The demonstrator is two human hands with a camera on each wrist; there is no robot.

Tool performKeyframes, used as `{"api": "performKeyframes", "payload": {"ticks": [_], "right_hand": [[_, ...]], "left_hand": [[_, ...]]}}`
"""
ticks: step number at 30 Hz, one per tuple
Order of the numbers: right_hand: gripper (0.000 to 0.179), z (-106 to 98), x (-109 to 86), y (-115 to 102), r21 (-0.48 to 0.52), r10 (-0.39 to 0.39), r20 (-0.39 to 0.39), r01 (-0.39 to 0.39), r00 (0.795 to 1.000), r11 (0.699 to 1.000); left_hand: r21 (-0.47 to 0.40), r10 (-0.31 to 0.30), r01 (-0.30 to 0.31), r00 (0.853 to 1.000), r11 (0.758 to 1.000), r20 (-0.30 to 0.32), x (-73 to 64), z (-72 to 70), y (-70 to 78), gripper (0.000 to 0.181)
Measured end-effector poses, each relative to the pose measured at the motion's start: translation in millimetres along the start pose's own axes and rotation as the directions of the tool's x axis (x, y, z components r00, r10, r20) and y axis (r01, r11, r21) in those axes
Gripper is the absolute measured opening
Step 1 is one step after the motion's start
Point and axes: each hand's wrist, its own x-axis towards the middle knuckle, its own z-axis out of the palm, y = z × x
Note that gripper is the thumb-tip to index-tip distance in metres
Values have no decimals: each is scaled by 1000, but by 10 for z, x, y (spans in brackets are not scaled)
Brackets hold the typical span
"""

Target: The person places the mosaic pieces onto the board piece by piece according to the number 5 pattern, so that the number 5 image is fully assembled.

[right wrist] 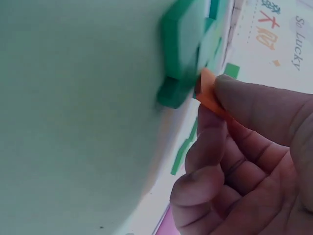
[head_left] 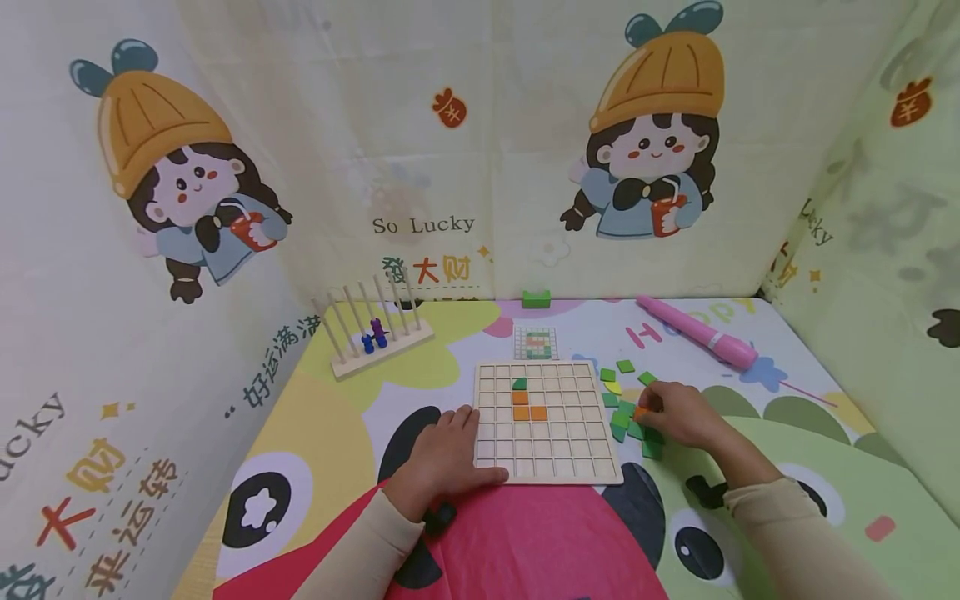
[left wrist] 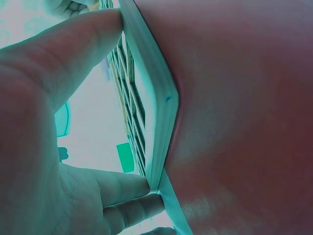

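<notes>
A square wooden grid board (head_left: 551, 450) lies on the patterned cloth. Its cells hold one green rounded tile (head_left: 520, 384) and several orange square tiles (head_left: 521, 398). My left hand (head_left: 442, 454) rests at the board's near left corner, the thumb along the near edge and the fingers against the left side. To the right of the board, my right hand (head_left: 681, 414) pinches an orange tile (right wrist: 210, 93) between thumb and fingertips. That tile is over a loose group of green tiles (head_left: 652, 448), some of them overlapping. A yellow tile (head_left: 613, 387) lies among them.
Behind the board lies a small printed pattern card (head_left: 536, 342). A wooden peg rack (head_left: 384, 347) with small blue and purple figures stands at the back left. A pink pen-shaped stick (head_left: 697, 335) lies at the back right, and a green block (head_left: 536, 299) sits by the back wall.
</notes>
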Motion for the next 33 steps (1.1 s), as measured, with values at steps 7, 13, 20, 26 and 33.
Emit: {"api": "performKeyframes", "payload": {"ticks": [7, 13, 20, 26, 33], "right_hand": [[17, -20, 50, -109, 99, -29, -15, 31, 999, 995], [8, 70, 114, -292, 167, -116, 31, 109, 993, 980], [6, 192, 259, -563, 178, -183, 89, 165, 979, 970], [6, 258, 424, -762, 189, -195, 135, 168, 972, 968], [7, 344, 561, -889, 180, -176, 147, 149, 973, 972]], "left_hand": [[1, -5, 5, 1000, 1000, 6, -9, 9, -8, 109], [10, -9, 9, 1000, 1000, 10, 8, 33, -16, 110], [12, -8, 8, 1000, 1000, 11, 22, 24, -20, 110], [7, -10, 10, 1000, 1000, 21, 19, 9, -19, 110], [18, -21, 20, 999, 1000, 37, 36, 13, -19, 111]]}}
